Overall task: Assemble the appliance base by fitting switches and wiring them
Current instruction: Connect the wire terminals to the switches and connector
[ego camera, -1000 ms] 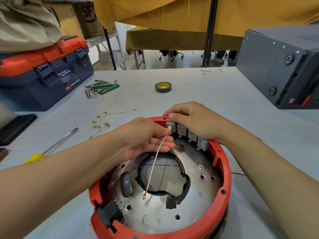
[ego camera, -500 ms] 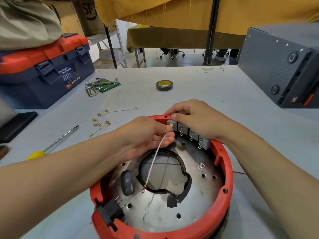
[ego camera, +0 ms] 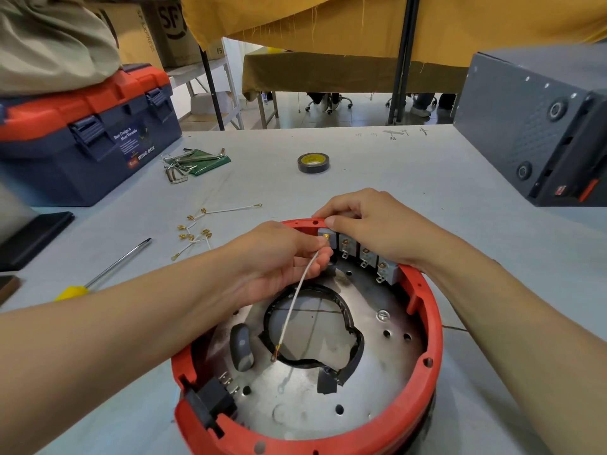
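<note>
1. The left hand [ego camera: 279, 257] is still pinching the white wire [ego camera: 297, 295], its brass end now seated against the leftmost switch [ego camera: 328, 239], so the wiring is probably beginning.
2. The right hand [ego camera: 371, 224], fingers curled, keeps steadying the switch row on the red base [ego camera: 423, 323].
3. The grey surface [ego camera: 394, 165] is carrying spare wires [ego camera: 197, 234], a screwdriver [ego camera: 108, 267], tape [ego camera: 313, 162] and a toolbox [ego camera: 82, 133].

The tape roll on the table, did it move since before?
No. The tape roll sits in the same spot beyond the red base, level with the hex keys. Its small shift in the picture matches everything else, so only the camera moved.
</note>
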{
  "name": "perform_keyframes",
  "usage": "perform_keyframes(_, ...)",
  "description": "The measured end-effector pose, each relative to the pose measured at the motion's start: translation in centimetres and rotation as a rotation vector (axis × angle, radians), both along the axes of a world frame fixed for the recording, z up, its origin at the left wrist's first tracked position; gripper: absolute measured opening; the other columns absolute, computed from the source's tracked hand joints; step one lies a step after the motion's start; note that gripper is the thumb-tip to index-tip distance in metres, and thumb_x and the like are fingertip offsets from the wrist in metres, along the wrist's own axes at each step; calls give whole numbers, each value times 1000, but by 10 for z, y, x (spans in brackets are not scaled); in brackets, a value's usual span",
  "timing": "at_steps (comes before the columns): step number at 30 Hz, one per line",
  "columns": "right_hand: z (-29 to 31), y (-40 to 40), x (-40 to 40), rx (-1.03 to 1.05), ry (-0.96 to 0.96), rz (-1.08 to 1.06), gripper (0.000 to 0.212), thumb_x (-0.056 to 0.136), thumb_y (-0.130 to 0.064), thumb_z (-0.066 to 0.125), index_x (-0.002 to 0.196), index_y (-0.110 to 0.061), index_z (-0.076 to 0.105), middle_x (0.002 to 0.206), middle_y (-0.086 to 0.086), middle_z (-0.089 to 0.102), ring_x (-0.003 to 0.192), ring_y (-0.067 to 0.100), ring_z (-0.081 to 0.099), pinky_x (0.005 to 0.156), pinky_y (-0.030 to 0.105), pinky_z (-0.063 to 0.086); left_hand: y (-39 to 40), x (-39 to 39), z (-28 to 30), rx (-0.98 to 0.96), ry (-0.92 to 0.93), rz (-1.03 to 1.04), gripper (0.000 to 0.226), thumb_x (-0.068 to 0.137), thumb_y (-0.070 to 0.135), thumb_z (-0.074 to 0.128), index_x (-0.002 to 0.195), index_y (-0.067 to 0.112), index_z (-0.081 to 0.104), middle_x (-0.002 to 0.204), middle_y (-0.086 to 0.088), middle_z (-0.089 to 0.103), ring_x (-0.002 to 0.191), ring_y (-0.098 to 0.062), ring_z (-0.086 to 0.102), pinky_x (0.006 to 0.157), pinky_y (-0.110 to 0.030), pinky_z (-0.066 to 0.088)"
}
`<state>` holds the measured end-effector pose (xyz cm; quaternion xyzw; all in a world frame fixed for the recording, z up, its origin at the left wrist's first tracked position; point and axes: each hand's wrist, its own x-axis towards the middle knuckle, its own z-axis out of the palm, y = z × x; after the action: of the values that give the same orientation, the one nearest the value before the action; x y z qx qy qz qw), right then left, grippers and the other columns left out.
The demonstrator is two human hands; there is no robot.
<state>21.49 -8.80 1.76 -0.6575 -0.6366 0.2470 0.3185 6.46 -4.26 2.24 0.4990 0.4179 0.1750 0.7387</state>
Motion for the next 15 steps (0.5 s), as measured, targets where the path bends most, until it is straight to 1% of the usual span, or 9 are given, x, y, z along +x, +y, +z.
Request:
perform_keyframes(2,0,0,0,5,-8,3,22,95,-21,52,110,-26,68,109,-8,68,103,4,59,81,5,36,1,-3,1,12,12,-29,7,92,-2,52,92,0,59,61,-7,61,46,-9,59,43,-15,47)
perform_keyframes(4,0,-1,-1,11,-18,5,22,95,-21,53,110,-25,68,109,-8,68,103,4,59,82,5,36,3,-7,4,42,41,-69,10,92,-1,52,94,-3,61,65,-8,68,52,-11,65,48,-17,52)
perform_keyframes(6,0,-1,-1,13,-23,3,22,95,-21,53,110,-26,69,107,-9,68,101,3,58,80,4,36,5,-14,7,69,61,-114,12,92,-3,51,94,-6,62,74,-14,72,64,-18,71,56,-22,57)
perform_keyframes(8,0,-1,-1,13,-32,-5,22,95,-22,53,109,-27,69,101,-11,67,96,1,58,74,0,36,8,-24,12,110,80,-171,14,92,-4,50,97,-7,62,84,-20,73,76,-25,73,63,-25,59)
perform_keyframes(9,0,-1,-1,15,-36,-10,22,95,-22,53,108,-28,69,99,-11,66,93,-1,57,72,0,36,10,-29,15,158,96,-202,15,92,-3,50,98,-6,63,88,-21,72,79,-25,73,66,-26,59)
perform_keyframes(11,0,-1,-1,19,-45,-12,21,95,-23,53,108,-29,69,98,-11,67,89,-3,56,73,5,37,15,-42,20,327,141,-258,13,91,1,55,95,-3,66,87,-18,73,75,-21,72,64,-22,59)
perform_keyframes(13,0,-1,-1,18,-52,-7,22,96,-23,52,108,-30,69,101,-9,68,89,-1,58,78,14,41,22,-54,26,544,171,-282,11,89,4,58,91,0,68,75,-11,72,62,-15,68,55,-18,54)
perform_keyframes(15,0,-1,-1,14,-51,-6,22,96,-23,52,107,-31,69,104,-6,70,96,10,62,88,25,46,32,-65,28,712,193,-246,9,89,3,59,91,3,68,65,-5,68,53,-11,61,50,-18,49)
